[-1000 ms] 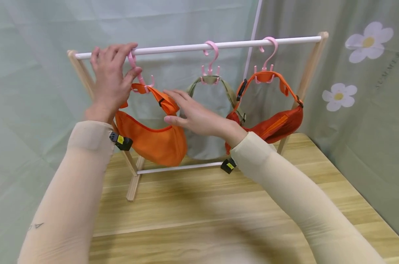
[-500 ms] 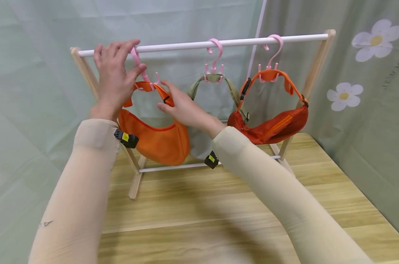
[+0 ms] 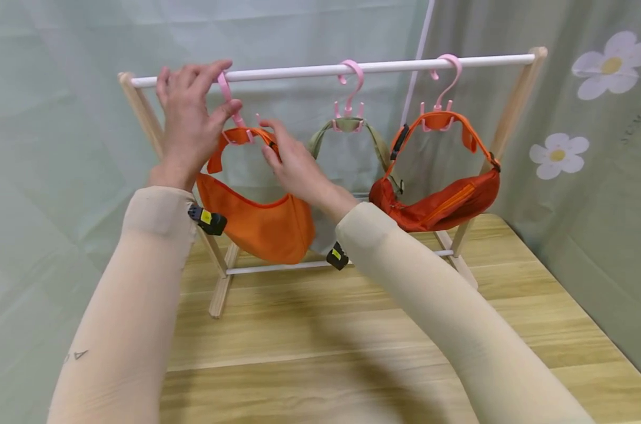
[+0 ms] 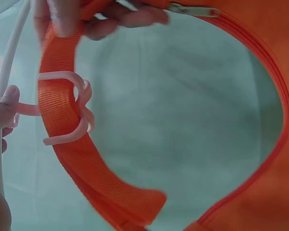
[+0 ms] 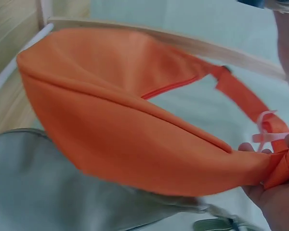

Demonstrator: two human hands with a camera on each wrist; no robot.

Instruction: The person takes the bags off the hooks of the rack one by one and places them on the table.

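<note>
Near the left end of a white rail (image 3: 294, 73), an orange bag (image 3: 267, 229) hangs from a pink hanger (image 4: 29, 109).
The right hand (image 3: 299, 168) pinches its strap (image 4: 60, 108) between its fingers; the left hand's (image 3: 190, 121) fingers pinch the hook (image 3: 225, 87) at the rail. Farther right hang a grey-green bag (image 5: 62, 187) and a red bag (image 3: 442, 203); the rack (image 3: 516, 109) stands on the tabletop (image 3: 278, 347).

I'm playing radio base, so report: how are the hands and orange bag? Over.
Left hand pinching pink hanger at rail. Right hand gripping orange strap. Orange bag hung on hanger. Grey bag close by, nothing seen blocking.
</note>
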